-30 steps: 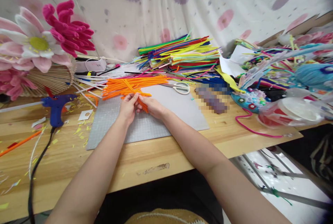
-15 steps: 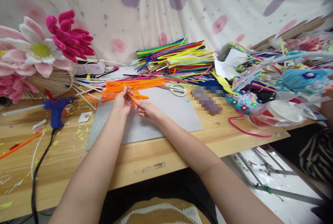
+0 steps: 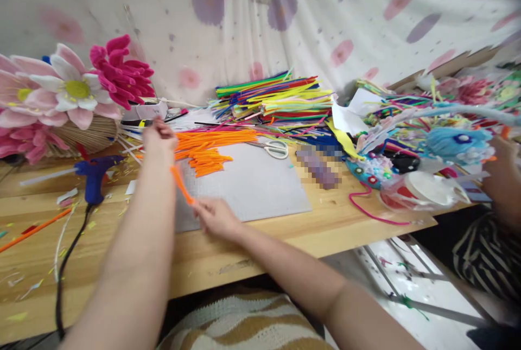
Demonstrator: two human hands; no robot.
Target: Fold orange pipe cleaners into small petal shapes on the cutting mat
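Observation:
My right hand [image 3: 215, 217] is closed on one end of a short orange fuzzy strip [image 3: 182, 184], above the near left part of a grey cutting mat [image 3: 260, 187]. The strip slants up and left from the fingers. My left hand [image 3: 159, 132] is raised over the left end of a pile of orange pipe cleaners [image 3: 215, 144], close to a white object at the back. Its fingers are blurred, and whether they hold anything does not show. Scissors with pale handles [image 3: 275, 148] lie on the mat's back edge.
A blue glue gun [image 3: 94, 176] with a black cord stands at the left, below fuzzy flowers [image 3: 77, 88]. Bundled coloured pipe cleaners [image 3: 277, 95] lie along the back. At the right are a blue decorated piece [image 3: 459, 144], a clear-wrapped roll [image 3: 423, 190] and another person's arm [image 3: 504, 176].
My hands have parted: the left moved up and left, the right down and left with the orange strip. The view has shifted slightly. Another person's hand has come in at the right.

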